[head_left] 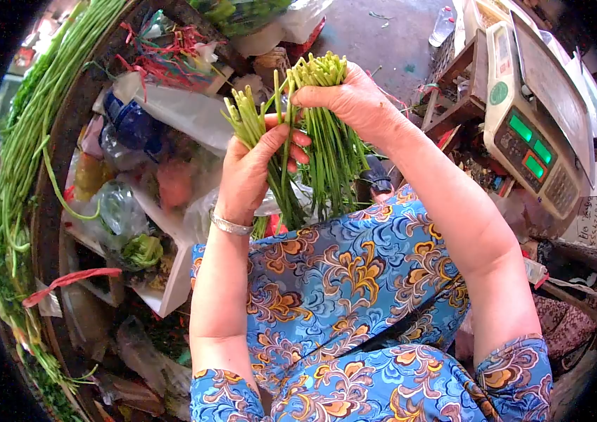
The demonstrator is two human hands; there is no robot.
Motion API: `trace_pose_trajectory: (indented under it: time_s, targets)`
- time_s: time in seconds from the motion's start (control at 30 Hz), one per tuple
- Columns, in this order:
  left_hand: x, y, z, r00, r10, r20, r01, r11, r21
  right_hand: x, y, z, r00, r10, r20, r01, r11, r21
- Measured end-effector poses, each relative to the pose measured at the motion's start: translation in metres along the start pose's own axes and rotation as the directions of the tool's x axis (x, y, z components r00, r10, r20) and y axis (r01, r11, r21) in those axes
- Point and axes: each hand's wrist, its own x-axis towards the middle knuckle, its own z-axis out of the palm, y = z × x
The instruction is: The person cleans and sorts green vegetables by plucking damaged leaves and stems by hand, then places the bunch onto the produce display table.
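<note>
My right hand is closed around a thick bunch of thin green vegetable stems, pale cut ends upward, the rest hanging toward my lap. Just left of it and a little lower, my left hand grips a smaller bunch of the same stems. A few single stems stand between the two hands, close to the right thumb and the left fingertips. The lower ends of both bunches hang above the blue patterned cloth over my lap, where their tips are partly hidden.
Long green stalks lie along a dark ledge on the left. A white foam box, plastic bags and red ties sit inside it. A lit digital scale stands at right, a plastic bottle behind.
</note>
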Motion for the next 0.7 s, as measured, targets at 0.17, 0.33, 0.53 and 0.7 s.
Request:
trace_pose_trajectory:
  time_s: [0.17,0.33,0.53,0.7]
  targets:
    - [0.001,-0.001,-0.007,1.0,0.025,-0.015,-0.026,0.999,-0.024,0.001,0.0,0.0,0.999,-0.031,-0.005,0.031,0.999,-0.006]
    - [0.001,-0.001,-0.011,1.0,0.001,-0.023,-0.002,0.999,-0.035,0.003,0.002,-0.001,0.999,-0.035,-0.036,0.035,0.999,0.003]
    - [0.002,-0.006,-0.007,0.995,0.032,-0.09,-0.022,0.994,0.11,-0.001,0.005,0.01,0.997,0.05,0.062,-0.054,0.997,0.059]
    - [0.0,-0.001,-0.003,0.996,0.019,-0.086,-0.008,0.992,0.128,0.0,0.006,0.008,1.0,-0.008,-0.026,0.007,1.0,-0.01]
